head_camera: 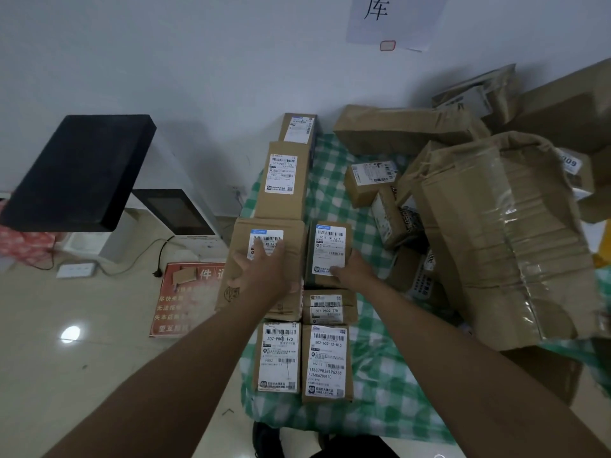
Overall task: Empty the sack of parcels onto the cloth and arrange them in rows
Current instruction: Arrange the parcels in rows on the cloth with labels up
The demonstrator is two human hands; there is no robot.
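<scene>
At the far left a black box [79,173] stands above the tiled floor [66,375], with a white machine with a dark screen [175,213] just beside it, a cable and a power strip [76,270] below. A red sign [185,299] lies on the floor, partly under the cloth's left edge.

The green-checked cloth [373,385] is spread on the floor, and along its left side brown parcels lie labels up in two columns. The left hand [264,272] rests on a wide parcel [264,262] in the left column, fingers spread wide across its label and thumb low on its near edge; whether it presses or grips cannot be told. Beyond it lies a tall parcel [281,183], and nearer the person a labelled parcel [279,357]. The right hand [352,271] lies on a narrower parcel [327,252] in the second column, touching the wide one's side, fingers straight and close together over the label's lower corner.

To the right, unsorted parcels lie heaped: a small box [370,180], a long wrapped parcel [403,127] by the wall, and a large taped bundle [506,246] tilted over the others
</scene>
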